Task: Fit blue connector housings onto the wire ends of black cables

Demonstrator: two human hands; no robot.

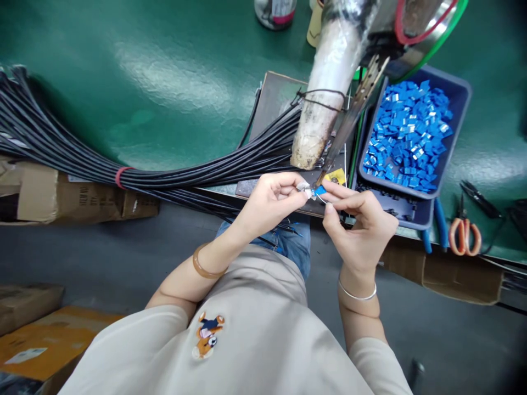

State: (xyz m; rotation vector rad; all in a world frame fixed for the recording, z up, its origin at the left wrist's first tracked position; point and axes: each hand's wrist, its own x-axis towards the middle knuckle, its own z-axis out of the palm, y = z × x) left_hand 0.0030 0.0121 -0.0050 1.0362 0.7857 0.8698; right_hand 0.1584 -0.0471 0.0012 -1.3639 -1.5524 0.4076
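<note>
My left hand (pixel 269 200) is pinched on the end of a black cable, whose small white tip (pixel 305 187) shows past my thumb. My right hand (pixel 357 216) is pinched on a small blue connector (pixel 320 190) held against that tip. Both hands meet just over the front edge of the green bench, below a tapered grey tool nozzle (pixel 325 93). A thick bundle of black cables (pixel 173 173), bound with a red band (pixel 119 176), runs from the far left to the hands. A dark blue tray (pixel 461 96) of several blue connectors (pixel 407 134) stands right of the nozzle.
Orange-handled scissors (pixel 464 236) and black pliers (pixel 480 198) lie on the green bench (pixel 164 82) at the right. A cardboard box (pixel 61 195) sits under the cables at left. More cardboard (pixel 37 340) lies on the floor at lower left. A jar (pixel 275 12) stands at the back.
</note>
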